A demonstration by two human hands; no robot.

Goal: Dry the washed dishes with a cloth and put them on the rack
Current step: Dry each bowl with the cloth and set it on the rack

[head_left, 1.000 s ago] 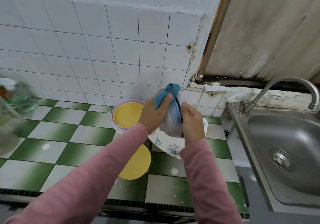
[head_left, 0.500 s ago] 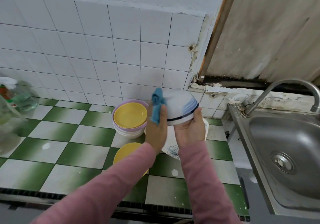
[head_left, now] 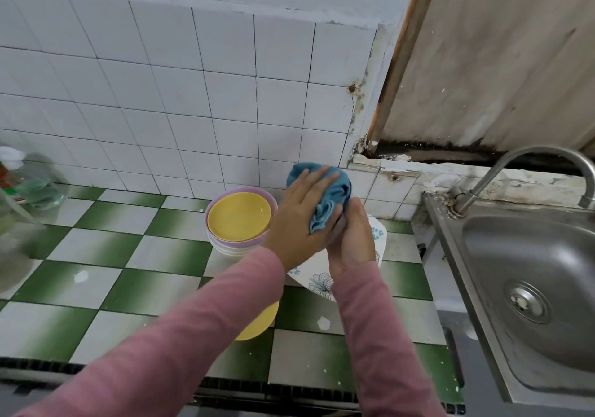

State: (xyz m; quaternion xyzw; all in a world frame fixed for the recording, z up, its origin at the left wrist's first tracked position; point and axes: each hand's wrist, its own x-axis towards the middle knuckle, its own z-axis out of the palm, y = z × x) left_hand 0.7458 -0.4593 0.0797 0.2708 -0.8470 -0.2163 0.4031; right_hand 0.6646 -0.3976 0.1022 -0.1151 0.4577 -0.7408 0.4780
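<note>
Now the blue cloth [head_left: 331, 191] covers the white bowl [head_left: 338, 227], which showed plainly half a second ago. Only a small bit of the bowl peeks out between the hands. The left hand [head_left: 301, 220] lies flat on the cloth, its grip apart, fingers straight and pressing. The right hand [head_left: 352, 242] has its grip clamped on the bowl from the side. Both are in the middle of the frame, above a flowered plate [head_left: 322, 283] on the green and white surface [head_left: 96, 249]. A stack of bowls [head_left: 238, 217] stands just left of the hands.
</note>
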